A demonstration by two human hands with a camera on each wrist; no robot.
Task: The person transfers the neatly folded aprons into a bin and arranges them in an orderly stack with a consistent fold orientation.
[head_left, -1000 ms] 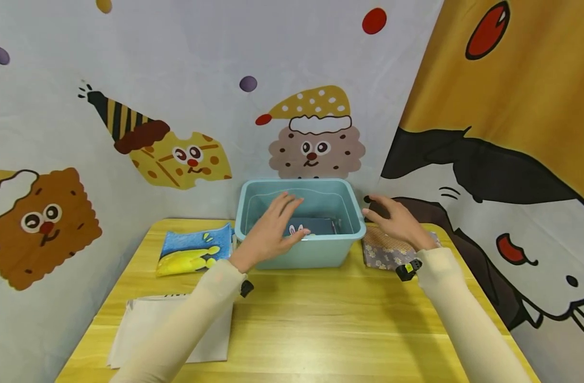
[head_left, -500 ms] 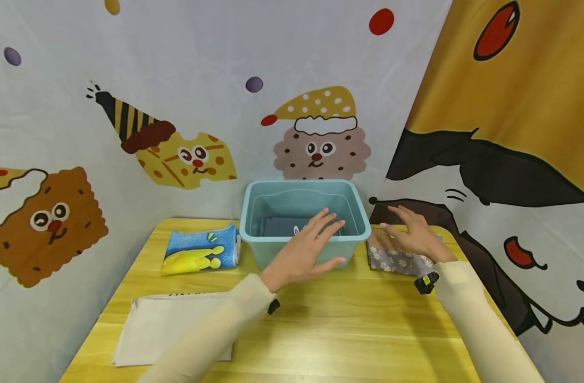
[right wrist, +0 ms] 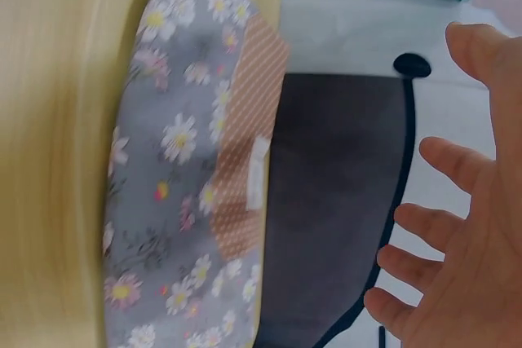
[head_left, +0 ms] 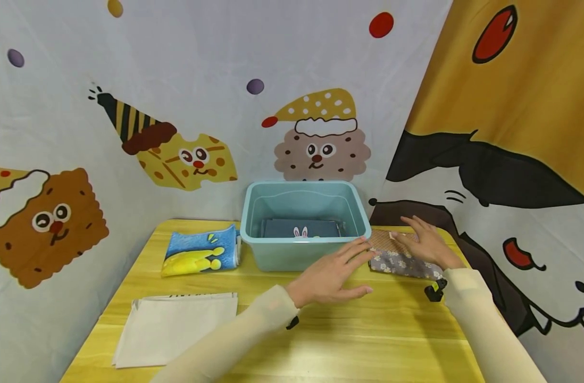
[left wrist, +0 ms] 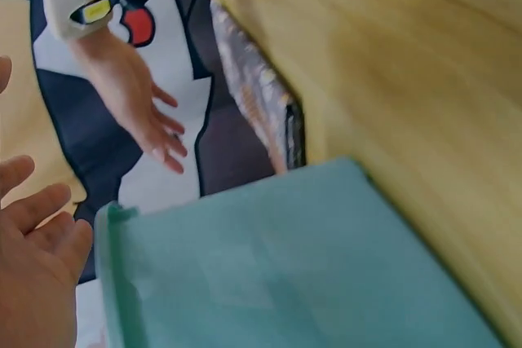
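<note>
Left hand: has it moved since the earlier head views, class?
Yes: the left hand has moved rightward and down the picture, judged against the bin.

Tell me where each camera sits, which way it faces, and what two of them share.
Head: on the head, looking forward and down at the table, teal bin and backdrop; left hand, right hand and sleeves show.
Left wrist: on that wrist, facing the teal bin's wall; left hand shows at left edge, right hand and sleeve higher up.
Right wrist: on that wrist, facing the floral cloth; only the right hand shows, at the right edge.
Both wrist views share the floral cloth, teal bin and right hand.
</note>
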